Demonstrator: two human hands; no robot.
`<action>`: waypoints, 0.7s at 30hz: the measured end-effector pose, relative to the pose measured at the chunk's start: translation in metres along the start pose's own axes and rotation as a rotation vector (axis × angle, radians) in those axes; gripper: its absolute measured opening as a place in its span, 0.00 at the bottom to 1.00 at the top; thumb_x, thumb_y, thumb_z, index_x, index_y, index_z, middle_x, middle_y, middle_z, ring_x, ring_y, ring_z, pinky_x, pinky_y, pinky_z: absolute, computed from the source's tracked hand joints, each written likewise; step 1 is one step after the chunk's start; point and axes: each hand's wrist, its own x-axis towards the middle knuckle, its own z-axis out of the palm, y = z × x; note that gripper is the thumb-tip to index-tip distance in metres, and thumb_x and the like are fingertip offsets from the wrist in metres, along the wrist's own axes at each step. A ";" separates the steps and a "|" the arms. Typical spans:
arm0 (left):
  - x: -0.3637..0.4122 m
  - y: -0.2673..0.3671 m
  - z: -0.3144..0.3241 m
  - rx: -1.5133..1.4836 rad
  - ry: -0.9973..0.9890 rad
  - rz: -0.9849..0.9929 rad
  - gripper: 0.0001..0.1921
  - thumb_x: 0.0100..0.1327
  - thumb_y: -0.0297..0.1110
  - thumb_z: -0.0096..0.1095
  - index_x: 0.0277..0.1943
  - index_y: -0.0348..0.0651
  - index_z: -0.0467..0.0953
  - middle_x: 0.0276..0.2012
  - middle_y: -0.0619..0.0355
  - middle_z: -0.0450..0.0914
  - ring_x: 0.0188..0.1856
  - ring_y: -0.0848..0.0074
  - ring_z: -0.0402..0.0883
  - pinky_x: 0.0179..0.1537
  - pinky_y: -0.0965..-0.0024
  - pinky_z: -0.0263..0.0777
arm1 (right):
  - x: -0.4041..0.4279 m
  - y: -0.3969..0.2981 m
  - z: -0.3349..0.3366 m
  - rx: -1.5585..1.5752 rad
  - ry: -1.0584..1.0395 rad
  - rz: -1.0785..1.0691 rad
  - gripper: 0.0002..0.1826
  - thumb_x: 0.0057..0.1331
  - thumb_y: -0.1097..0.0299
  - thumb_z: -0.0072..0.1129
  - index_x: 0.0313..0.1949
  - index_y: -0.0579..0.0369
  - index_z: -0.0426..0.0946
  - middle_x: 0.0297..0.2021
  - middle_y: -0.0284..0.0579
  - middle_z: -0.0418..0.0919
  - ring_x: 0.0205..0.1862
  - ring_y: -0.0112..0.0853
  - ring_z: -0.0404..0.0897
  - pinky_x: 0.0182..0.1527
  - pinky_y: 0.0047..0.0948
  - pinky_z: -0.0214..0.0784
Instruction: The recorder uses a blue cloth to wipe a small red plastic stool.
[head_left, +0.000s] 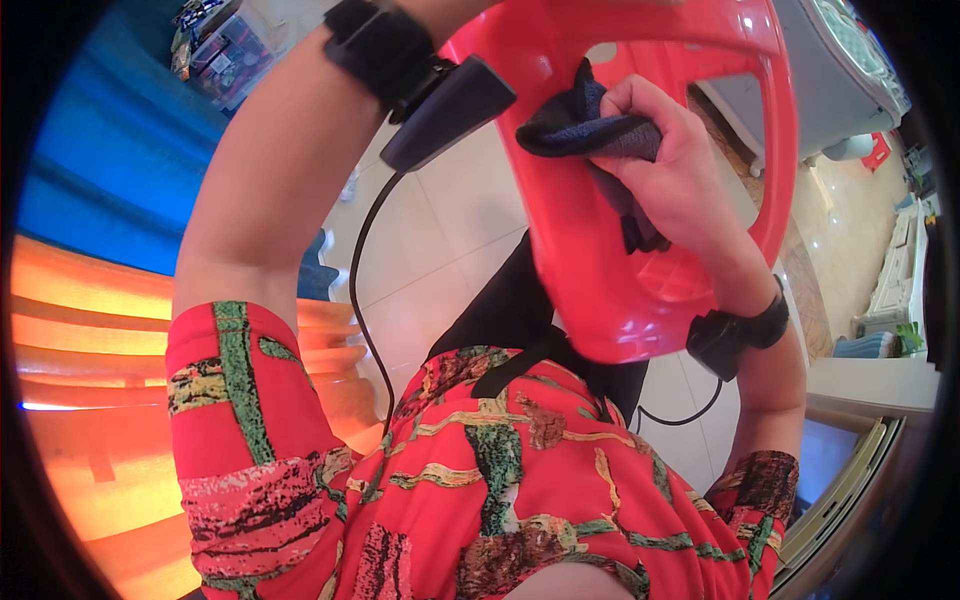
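Observation:
A red moulded plastic stool (600, 300) is tilted in front of my body, its hollow underside and large openings showing. My right hand (667, 157) reaches over it, fingers closed around a bunched dark blue-grey cloth (570, 131) with black edging. Part of the cloth hangs below the hand inside the stool's frame. My left hand is out of view past the top edge; only the forearm shows, running up beside the stool. A black strap with a dark device (450, 112) sits at the left wrist, another strap device (739, 334) at the right.
Black cables (360, 277) hang from both wrist devices. Blue and orange curtains (97, 315) line the left side. A clear plastic box (232, 60) stands at upper left on the tiled floor (427, 247). Pale furniture (810, 82) stands at upper right, a glass-fronted cabinet (832, 465) at lower right.

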 end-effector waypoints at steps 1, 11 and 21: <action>0.005 -0.002 0.008 0.005 -0.054 0.087 0.26 0.60 0.50 0.62 0.39 0.26 0.82 0.37 0.34 0.84 0.40 0.51 0.85 0.43 0.56 0.76 | -0.004 0.001 0.002 -0.004 0.003 0.006 0.11 0.59 0.85 0.62 0.36 0.59 0.69 0.28 0.37 0.69 0.33 0.23 0.71 0.37 0.25 0.65; -0.025 0.023 0.027 -0.096 0.511 0.443 0.26 0.60 0.47 0.67 0.55 0.36 0.78 0.57 0.40 0.78 0.60 0.59 0.78 0.63 0.56 0.67 | -0.023 0.029 -0.047 0.326 0.236 0.023 0.09 0.64 0.80 0.65 0.40 0.57 0.74 0.33 0.30 0.76 0.34 0.15 0.74 0.37 0.17 0.68; -0.164 0.059 0.133 -1.246 0.547 -0.616 0.18 0.79 0.48 0.50 0.57 0.41 0.66 0.47 0.58 0.77 0.47 0.81 0.75 0.48 0.74 0.71 | -0.020 0.021 -0.038 0.327 0.179 0.094 0.12 0.64 0.79 0.65 0.44 0.56 0.72 0.35 0.34 0.78 0.37 0.18 0.76 0.40 0.20 0.70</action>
